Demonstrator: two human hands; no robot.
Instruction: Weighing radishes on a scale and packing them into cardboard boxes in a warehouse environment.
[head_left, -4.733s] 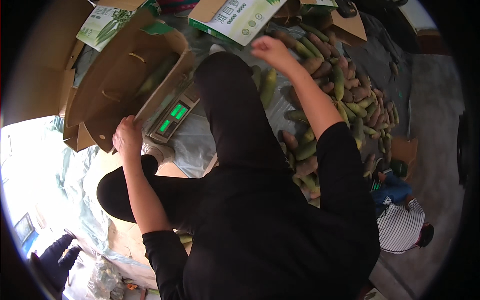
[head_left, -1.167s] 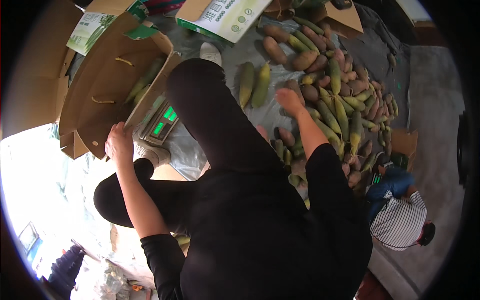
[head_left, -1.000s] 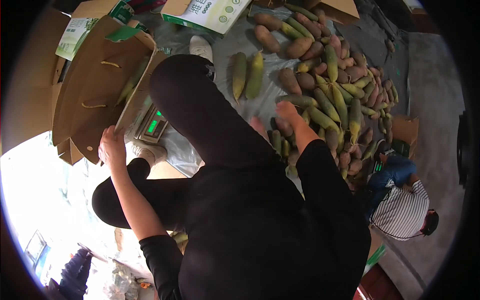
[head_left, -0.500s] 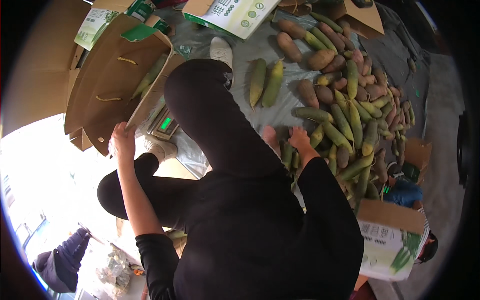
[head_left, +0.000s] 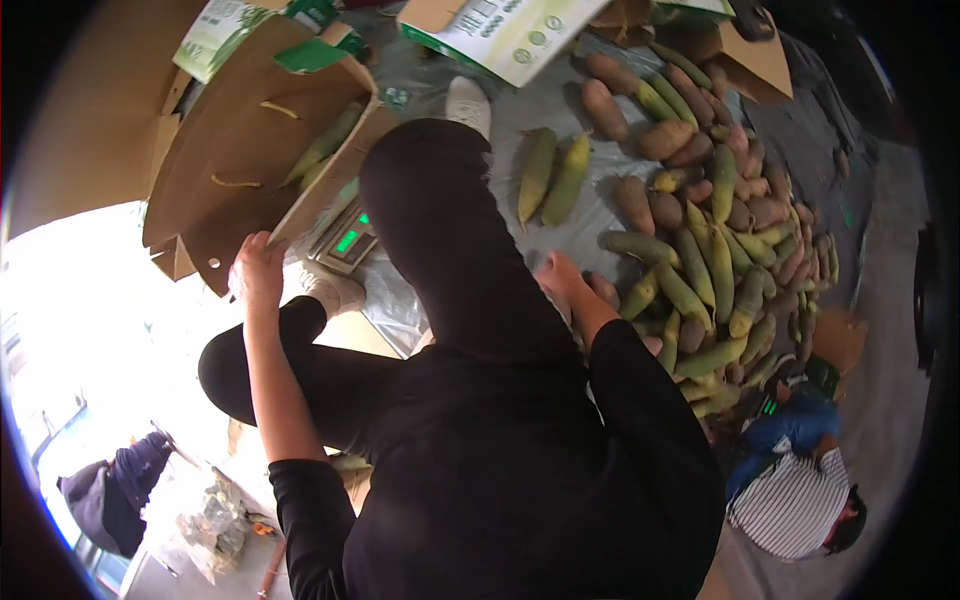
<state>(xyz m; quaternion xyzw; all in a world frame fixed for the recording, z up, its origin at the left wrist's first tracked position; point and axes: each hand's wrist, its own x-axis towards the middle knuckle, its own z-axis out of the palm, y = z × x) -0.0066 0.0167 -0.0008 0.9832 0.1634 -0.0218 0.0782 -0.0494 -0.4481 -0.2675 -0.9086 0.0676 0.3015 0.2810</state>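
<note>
My left hand point(head_left: 258, 268) grips the near corner of an opened cardboard box point(head_left: 215, 155), fingers closed over its edge. Inside that box lie green radishes point(head_left: 330, 145). A digital scale point(head_left: 347, 240) with a lit green display stands beside the box wall. My right hand point(head_left: 562, 280) is next to my raised knee, at the left side of the vegetable heap; its fingers look curled, and what they hold, if anything, is hidden. A reddish-brown root point(head_left: 603, 289) lies close by it. Two green radishes point(head_left: 552, 180) rest apart on the grey plastic sheet.
A heap of green radishes point(head_left: 690, 265) and reddish-brown roots point(head_left: 665, 140) spreads to the right. A printed white-and-green carton point(head_left: 500, 35) lies at the far side, with an open brown box point(head_left: 755, 60) right of it. A person in a striped shirt point(head_left: 790, 505) is at lower right.
My right hand has moved left from the heap toward my knee. My left hand keeps its grip on the box. The printed carton at lower right has gone from view, uncovering the striped-shirted person.
</note>
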